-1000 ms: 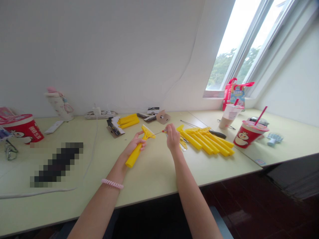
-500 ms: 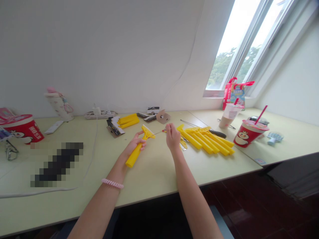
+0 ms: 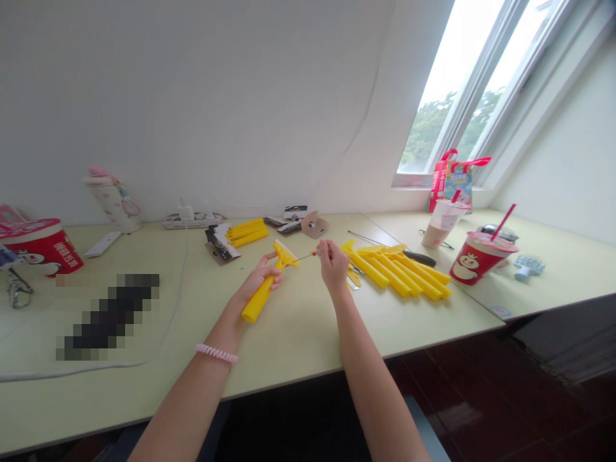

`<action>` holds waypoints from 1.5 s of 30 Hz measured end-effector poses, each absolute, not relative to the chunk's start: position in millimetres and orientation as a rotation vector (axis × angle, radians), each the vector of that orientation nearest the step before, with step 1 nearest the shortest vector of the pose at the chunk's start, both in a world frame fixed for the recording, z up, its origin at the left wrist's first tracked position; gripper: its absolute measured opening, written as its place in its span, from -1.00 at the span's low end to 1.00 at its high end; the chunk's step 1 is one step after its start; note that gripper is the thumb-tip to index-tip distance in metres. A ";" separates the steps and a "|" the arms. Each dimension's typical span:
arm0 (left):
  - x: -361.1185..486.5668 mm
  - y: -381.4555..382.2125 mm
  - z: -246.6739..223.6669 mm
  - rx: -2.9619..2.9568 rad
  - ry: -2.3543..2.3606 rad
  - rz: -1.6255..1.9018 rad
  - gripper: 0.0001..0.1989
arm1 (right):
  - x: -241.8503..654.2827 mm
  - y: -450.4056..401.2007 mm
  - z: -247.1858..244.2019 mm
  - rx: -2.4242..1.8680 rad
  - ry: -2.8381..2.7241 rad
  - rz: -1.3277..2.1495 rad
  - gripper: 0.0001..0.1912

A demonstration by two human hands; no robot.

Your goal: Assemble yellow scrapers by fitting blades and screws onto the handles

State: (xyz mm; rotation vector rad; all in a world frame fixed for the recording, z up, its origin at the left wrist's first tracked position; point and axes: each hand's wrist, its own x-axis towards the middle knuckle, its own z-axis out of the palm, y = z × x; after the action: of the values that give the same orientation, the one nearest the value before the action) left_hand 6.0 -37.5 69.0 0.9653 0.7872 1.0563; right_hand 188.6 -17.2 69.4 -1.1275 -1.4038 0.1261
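My left hand [image 3: 262, 279] is wrapped round a yellow scraper [image 3: 260, 300], its wide head pointing up and away from me. In my closed right hand [image 3: 334, 262] is a screwdriver [image 3: 308, 255] with a thin metal shaft; the fist hides most of its handle. The shaft's tip meets the right end of the scraper's head, though I cannot make out a screw there. Beside my right hand lies a row of yellow scrapers [image 3: 402, 273] with their handles towards me. Some small yellow and metal pieces [image 3: 355, 279] are partly hidden behind that hand.
Yellow handles [image 3: 248, 231] lie by black card packaging [image 3: 220, 244] at the back. A long black-handled screwdriver [image 3: 419, 258] lies behind the scrapers. Red cups [image 3: 474, 260] stand right and far left. A white cable [image 3: 178, 301] crosses the left side, near a pixelated dark patch.
The view has shifted very slightly. Both hands keep their hold, and the screwdriver stays at the scraper's head; the right fist has turned a little, showing slightly more of the handle end.
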 end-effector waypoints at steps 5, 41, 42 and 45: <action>5.8 -36.2 67.8 0.967 0.773 1.063 -0.39 | 191.8 -14.5 68.5 -1.081 -1.427 0.103 -0.65; 2.5 -29.4 58.6 0.955 0.809 1.064 -0.41 | 191.6 -13.7 70.9 -1.107 -1.310 0.239 -0.58; 2.6 -29.5 58.8 0.950 0.807 1.066 -0.40 | 191.9 -13.6 71.0 -1.119 -1.301 0.218 -0.58; 3.3 -30.8 60.3 0.935 0.790 1.073 -0.39 | 192.2 -13.3 70.9 -1.148 -1.285 0.162 -0.58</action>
State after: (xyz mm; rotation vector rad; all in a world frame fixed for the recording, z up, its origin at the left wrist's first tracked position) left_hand 3.3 -30.8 60.3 0.9350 0.7904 1.0730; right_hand 192.2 -13.3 70.9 -1.1483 -1.2846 0.1621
